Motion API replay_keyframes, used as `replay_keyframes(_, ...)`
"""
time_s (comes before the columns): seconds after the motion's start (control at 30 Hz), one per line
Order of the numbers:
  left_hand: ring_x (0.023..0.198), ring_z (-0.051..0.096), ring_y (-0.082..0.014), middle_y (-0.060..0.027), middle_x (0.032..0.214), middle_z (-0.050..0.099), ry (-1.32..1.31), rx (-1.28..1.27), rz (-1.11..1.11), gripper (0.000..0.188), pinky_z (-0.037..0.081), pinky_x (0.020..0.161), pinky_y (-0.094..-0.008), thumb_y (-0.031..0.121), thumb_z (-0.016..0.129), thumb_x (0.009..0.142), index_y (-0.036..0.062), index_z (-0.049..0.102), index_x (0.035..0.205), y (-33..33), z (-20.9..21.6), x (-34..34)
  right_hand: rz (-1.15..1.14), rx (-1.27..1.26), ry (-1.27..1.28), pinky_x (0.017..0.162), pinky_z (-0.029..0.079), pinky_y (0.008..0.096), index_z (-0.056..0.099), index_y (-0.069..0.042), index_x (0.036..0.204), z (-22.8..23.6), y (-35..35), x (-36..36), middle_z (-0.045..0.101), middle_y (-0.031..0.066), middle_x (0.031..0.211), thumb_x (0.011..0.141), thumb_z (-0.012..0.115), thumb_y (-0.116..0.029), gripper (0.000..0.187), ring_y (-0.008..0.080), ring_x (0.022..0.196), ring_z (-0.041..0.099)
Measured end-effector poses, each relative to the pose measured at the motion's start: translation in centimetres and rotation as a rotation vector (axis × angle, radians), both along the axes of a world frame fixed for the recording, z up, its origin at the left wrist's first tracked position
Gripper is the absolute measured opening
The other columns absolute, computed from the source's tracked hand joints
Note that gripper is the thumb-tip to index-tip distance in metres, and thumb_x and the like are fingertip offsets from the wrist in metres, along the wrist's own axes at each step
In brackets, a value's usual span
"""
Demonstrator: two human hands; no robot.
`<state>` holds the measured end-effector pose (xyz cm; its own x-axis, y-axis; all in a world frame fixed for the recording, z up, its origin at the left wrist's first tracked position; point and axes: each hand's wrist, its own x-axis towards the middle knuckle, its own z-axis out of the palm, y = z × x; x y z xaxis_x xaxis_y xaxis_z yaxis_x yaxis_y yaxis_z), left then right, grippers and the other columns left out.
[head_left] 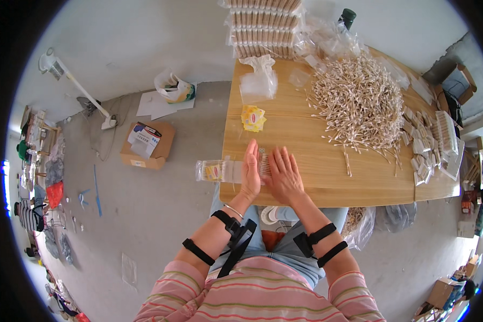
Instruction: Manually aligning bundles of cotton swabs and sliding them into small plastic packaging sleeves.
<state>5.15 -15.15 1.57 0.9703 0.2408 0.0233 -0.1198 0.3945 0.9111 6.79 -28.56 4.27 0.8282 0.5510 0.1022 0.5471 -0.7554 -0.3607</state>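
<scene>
Near the table's front left part, a small bunch of cotton swabs [264,164] lies between my two hands. My left hand [250,169] stands on edge at the bunch's left side, its fingers straight and together. My right hand [284,175] rests flat with stretched fingers against the bunch's right side, partly covering it. Left of my left hand is a clear plastic bag [232,172]. Beside it, over the table's left edge, a clear pack of swabs [212,171] has a yellow card in it. Farther back sits a small stack of yellow cards [253,118].
A large heap of loose swabs [359,99] covers the table's [295,129] right back. Behind are stacked swab packs [265,29] and empty clear bags [259,83]. Small bundles [423,145] lie at the right end. An open cardboard box [147,145] stands on the floor at left.
</scene>
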Motion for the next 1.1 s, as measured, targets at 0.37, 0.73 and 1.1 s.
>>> replay_keyframes(0.37,0.144,0.013,-0.0274,-0.0157,0.155,0.015,-0.006,0.036,-0.072,0.075,0.011,0.117,-0.0390,0.053,0.032,0.099,-0.0012,0.016,0.148,0.6,0.2,0.0,0.079,-0.131,-0.069,0.116,0.011,0.0465,0.034,-0.006,0.144,0.6,0.0,-0.8,0.026,0.0152,0.152,0.091,0.047,-0.049,0.070,0.0306,0.144,0.017)
replay_keyframes(0.73,0.137,0.031,-0.0260,-0.0191,0.148,0.032,0.022,0.133,0.025,0.082,0.024,0.112,-0.0341,0.058,0.037,0.096,-0.0060,0.024,0.145,0.1,-0.1,0.2,-0.249,1.053,0.307,0.114,0.019,0.0392,0.032,0.001,0.143,-1.5,0.8,1.3,0.027,0.0208,0.151,0.101,0.038,-0.026,0.049,0.0324,0.143,0.019)
replay_keyframes(1.1,0.142,0.019,-0.0267,-0.0174,0.153,0.021,0.007,0.027,-0.004,0.077,0.016,0.116,-0.0366,0.055,0.034,0.097,-0.0026,0.019,0.147,0.0,0.4,0.2,-0.058,0.173,-0.007,0.116,0.014,0.0465,0.032,0.003,0.141,-0.2,0.3,0.8,0.027,0.0224,0.150,0.093,0.050,-0.033,0.063,0.0367,0.142,0.018)
